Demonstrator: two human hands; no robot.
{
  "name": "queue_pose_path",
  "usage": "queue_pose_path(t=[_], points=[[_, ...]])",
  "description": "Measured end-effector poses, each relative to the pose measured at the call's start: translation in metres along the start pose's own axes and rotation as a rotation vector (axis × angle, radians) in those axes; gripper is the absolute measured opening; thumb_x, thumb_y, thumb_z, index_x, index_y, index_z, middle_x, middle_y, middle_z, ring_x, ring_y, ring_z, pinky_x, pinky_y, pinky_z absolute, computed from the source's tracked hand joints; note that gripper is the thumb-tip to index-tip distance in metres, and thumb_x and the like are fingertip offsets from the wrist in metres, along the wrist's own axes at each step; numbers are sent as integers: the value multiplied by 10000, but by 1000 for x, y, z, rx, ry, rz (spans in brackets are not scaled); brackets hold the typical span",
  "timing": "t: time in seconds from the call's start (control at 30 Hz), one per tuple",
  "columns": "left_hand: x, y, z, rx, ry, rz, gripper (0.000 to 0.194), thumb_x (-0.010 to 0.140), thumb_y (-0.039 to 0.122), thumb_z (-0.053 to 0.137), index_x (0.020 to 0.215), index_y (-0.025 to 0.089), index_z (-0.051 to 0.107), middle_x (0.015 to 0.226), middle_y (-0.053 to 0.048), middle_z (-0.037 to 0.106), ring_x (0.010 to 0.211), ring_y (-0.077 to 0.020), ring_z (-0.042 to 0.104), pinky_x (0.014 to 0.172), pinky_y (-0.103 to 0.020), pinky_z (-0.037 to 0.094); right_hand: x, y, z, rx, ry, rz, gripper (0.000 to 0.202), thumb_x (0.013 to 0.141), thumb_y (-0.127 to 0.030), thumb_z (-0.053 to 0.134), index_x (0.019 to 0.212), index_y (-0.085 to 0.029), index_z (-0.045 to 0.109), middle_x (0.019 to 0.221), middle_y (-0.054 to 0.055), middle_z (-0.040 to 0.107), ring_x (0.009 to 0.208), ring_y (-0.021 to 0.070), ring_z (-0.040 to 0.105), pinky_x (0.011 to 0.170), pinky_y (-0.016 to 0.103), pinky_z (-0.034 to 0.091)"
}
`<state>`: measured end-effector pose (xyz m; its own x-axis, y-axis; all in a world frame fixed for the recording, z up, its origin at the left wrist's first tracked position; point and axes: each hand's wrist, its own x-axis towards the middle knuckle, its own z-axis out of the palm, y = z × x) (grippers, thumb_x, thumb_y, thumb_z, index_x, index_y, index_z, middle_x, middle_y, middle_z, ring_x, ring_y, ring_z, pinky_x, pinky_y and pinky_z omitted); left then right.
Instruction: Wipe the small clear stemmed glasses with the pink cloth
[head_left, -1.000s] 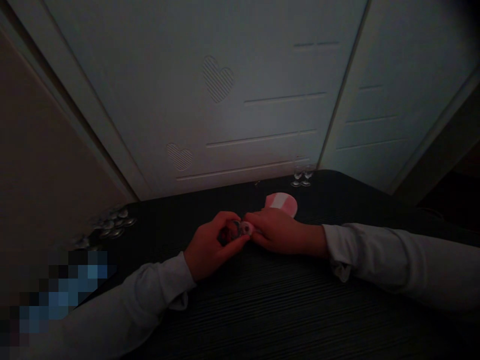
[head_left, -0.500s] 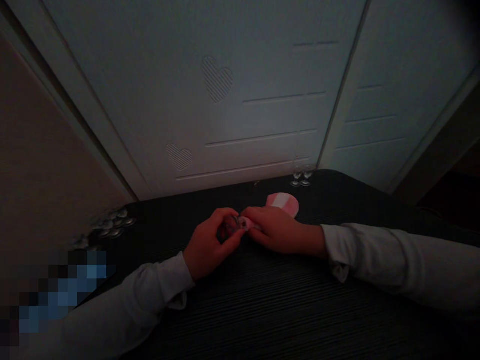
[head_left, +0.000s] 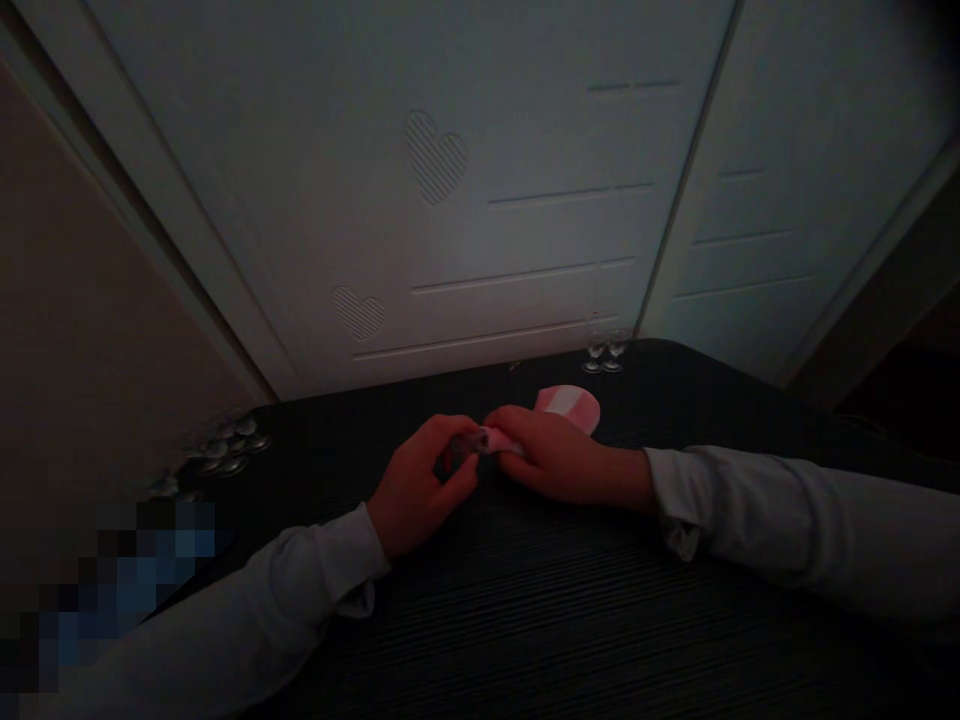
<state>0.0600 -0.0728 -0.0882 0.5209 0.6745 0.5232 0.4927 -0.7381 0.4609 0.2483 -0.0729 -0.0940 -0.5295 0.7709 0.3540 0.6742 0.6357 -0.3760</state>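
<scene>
At mid-frame the left hand (head_left: 420, 490) and right hand (head_left: 551, 455) meet, fingers closed together on a small pink piece (head_left: 487, 440); since a second ago it has tipped edge-on, its round face now hidden, so the fiddling goes on. Just behind lies a pink-and-white disc (head_left: 571, 404); shiny pieces (head_left: 225, 450) sit lower left on the dark striped table (head_left: 600, 620).

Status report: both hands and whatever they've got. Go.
Left hand and right hand pinch one small pink piece together over the dark table. Pink-and-white disc just behind the right hand. Nothing between them.
</scene>
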Motion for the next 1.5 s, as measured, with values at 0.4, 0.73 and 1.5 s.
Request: queue_pose_path(t=[0.4,0.73,1.5], points=[[-1,1,-1,0,-24,97,217,767,131,458,970,191,509,928,-36,568,755,-131,526,670,-278,453,1,1,0,15,-28,-8,228,778,-198,447,992,-137,499,911,84,587,771,182,545,667,302,403],[-1,-1,1,17,0,-4,256,772,187,498,1028,190,490,915,-29,590,738,-127,544,671,-267,463,1,1,-1,-14,-53,6,176,801,-206,419,946,-140,492,876,81,581,748,178,543,655,293,407],[3,-1,0,-100,-22,-277,244,768,385,524,911,194,474,612,63,521,547,-102,503,509,-220,372,0,-1,0,-74,-57,0,178,811,-221,418,944,-138,501,871,76,584,746,180,546,643,288,390]])
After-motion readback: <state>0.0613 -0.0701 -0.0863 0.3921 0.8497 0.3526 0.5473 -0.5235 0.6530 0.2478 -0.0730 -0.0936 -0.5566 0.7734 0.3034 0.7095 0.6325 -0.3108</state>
